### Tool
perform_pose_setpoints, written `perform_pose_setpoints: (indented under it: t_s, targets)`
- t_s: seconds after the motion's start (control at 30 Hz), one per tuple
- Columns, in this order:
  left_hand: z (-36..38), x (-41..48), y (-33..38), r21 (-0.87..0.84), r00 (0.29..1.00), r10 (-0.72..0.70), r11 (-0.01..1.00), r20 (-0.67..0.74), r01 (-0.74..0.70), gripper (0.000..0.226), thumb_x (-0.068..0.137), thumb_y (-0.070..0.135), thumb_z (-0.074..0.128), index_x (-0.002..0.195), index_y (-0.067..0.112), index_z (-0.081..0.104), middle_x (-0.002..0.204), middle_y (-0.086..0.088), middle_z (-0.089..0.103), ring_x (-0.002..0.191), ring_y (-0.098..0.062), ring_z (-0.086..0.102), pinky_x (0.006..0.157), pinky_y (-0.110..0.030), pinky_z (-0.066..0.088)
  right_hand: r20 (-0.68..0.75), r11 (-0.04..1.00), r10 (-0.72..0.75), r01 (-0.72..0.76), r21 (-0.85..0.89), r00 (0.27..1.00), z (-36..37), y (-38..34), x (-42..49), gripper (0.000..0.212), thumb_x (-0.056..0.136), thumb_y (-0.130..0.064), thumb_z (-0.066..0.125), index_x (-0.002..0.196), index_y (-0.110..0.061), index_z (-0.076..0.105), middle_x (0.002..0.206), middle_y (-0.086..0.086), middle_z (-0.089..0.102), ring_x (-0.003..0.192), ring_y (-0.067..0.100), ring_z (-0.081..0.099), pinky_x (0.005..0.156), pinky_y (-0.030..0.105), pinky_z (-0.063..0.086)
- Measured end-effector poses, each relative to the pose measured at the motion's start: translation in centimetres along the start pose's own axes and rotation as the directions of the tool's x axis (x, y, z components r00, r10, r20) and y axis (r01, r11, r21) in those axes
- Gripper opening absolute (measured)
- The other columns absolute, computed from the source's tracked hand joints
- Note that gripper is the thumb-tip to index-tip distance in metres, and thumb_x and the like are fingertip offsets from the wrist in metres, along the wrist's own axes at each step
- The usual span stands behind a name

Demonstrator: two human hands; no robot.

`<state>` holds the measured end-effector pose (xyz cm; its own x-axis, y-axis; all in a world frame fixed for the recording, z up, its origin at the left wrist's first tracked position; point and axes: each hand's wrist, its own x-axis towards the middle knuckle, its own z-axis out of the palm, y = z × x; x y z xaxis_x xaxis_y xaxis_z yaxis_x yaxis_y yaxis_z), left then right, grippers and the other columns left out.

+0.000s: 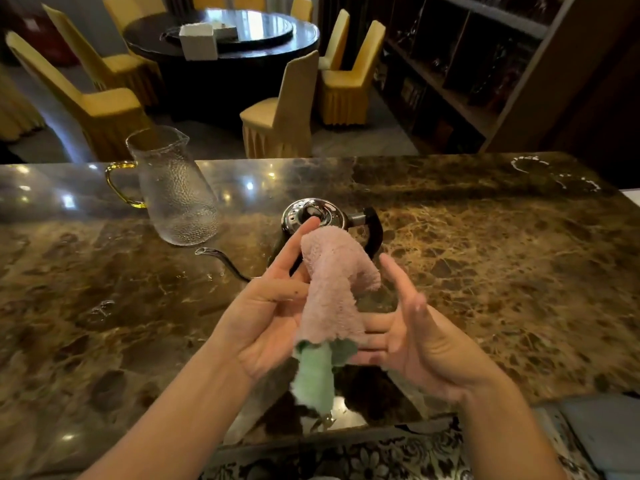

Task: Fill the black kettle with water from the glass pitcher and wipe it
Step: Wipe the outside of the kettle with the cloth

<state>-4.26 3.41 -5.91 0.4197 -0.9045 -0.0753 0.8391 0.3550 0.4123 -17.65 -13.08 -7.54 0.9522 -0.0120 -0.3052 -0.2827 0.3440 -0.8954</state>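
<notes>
Both hands raised over marble surface (485, 271): left hand (273, 317) in narrow grip on pink-and-green cloth (332, 292), fingers extended; right hand (415, 337) spread wide, palm inward, just beside cloth, contact unclear. Black kettle (322, 220) upright behind cloth, lidded, spout pointing left. Glass pitcher (173, 188) farther left, upright, apparently empty.

From my feed, most of the black kettle (320, 216) sits hidden behind the pink and green cloth (332, 292) and my left hand (273, 313); only its lid, handle top and spout show. My right hand (419, 344) is smeared by motion blur, so its grip is unclear; it seems open. The items on the far shelves (485, 64) are too dark to identify.
</notes>
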Motion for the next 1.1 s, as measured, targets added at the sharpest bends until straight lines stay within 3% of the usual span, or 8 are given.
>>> perform_pose_setpoints:
  t_s: [0.1,0.2,0.3,0.4,0.6,0.7,0.83,1.1]
  targets:
    - [-0.9,0.2,-0.2,-0.024,1.0,0.0,1.0,-0.021,0.0,0.093,0.055,-0.015,0.072,0.138,0.026,0.059,0.146,-0.009,0.048,0.086,-0.013,0.052,0.069,-0.022,0.045,0.132,0.991,-0.032,0.015,0.13,0.991,0.9,0.2,0.8,0.121,0.052,-0.062,0.084,0.149,-0.055,0.011,0.133,0.033,0.057,0.119,0.048,0.06,0.105,0.062,0.042]
    - [-0.4,0.2,0.1,-0.01,1.0,0.02,1.0,0.01,-0.019,0.084,0.057,-0.007,0.068,0.136,0.02,0.061,0.13,-0.011,0.057,0.104,-0.02,0.044,0.092,-0.022,0.023,0.037,0.929,-0.179,0.156,0.337,0.983,1.6,0.3,2.1,0.105,0.065,-0.041,0.087,0.147,-0.055,0.024,0.149,0.02,0.046,0.129,0.041,0.054,0.105,0.056,0.045]
    - [0.2,-0.1,0.8,0.287,0.987,0.159,0.946,-0.008,-0.15,0.065,0.062,-0.013,0.068,0.122,0.012,0.067,0.114,-0.011,0.065,0.096,-0.022,0.066,0.077,-0.029,0.057,-0.09,0.866,-0.255,0.269,0.422,0.963,1.8,-0.4,2.5,0.091,0.077,-0.008,0.079,0.145,-0.049,0.037,0.141,0.012,0.058,0.118,0.035,0.063,0.095,0.05,0.054]
    - [0.6,-0.6,1.8,0.713,0.924,0.383,0.645,0.01,-0.275,0.058,0.067,-0.019,0.073,0.112,0.017,0.072,0.109,-0.006,0.069,0.096,-0.021,0.068,0.077,-0.028,0.058,-0.112,0.859,-0.25,0.274,0.433,0.962,0.9,-1.5,2.2,0.093,0.073,0.011,0.069,0.144,-0.043,0.043,0.134,0.018,0.061,0.101,0.035,0.072,0.077,0.043,0.062]
    - [1.2,-0.2,4.1,0.827,0.915,0.4,0.53,-0.046,-0.19,0.057,0.069,-0.011,0.076,0.118,0.018,0.07,0.119,-0.01,0.069,0.092,-0.026,0.073,0.075,-0.031,0.06,-0.186,0.907,-0.198,0.252,0.337,0.962,-0.4,-4.2,2.2,0.084,0.068,0.013,0.07,0.142,-0.021,0.05,0.112,0.022,0.072,0.079,0.026,0.075,0.057,0.031,0.062]
    - [3.4,-0.8,4.5,0.895,0.852,0.491,0.279,0.18,-0.349,0.073,0.071,-0.017,0.071,0.129,0.025,0.059,0.11,0.003,0.072,0.1,-0.018,0.072,0.081,-0.028,0.06,-0.174,0.862,-0.429,0.459,0.214,0.886,-0.5,-5.7,2.0,0.09,0.07,0.008,0.075,0.147,-0.028,0.043,0.113,0.014,0.073,0.093,0.026,0.07,0.075,0.037,0.062]
    - [3.3,-0.4,4.3,0.893,0.756,0.559,0.059,0.341,-0.447,0.074,0.077,-0.013,0.072,0.142,0.009,0.044,0.099,0.003,0.075,0.086,-0.013,0.075,0.077,-0.028,0.061,-0.161,0.823,-0.525,0.546,0.153,0.836,-1.5,-5.1,3.1,0.095,0.065,-0.004,0.085,0.147,-0.028,0.044,0.11,0.011,0.068,0.087,0.033,0.04,0.064,0.039,0.034]
    - [1.6,1.5,3.4,0.926,0.598,0.766,0.008,0.236,-0.377,0.018,0.086,0.0,0.071,0.101,0.011,0.07,0.089,0.01,0.074,0.081,-0.004,0.07,0.071,-0.016,0.053,-0.181,0.827,-0.505,0.533,0.178,0.844,-1.7,-4.1,4.4,0.067,0.063,-0.015,0.089,0.126,-0.021,0.067,0.079,-0.001,0.073,0.058,0.007,0.061,0.053,0.017,0.052]
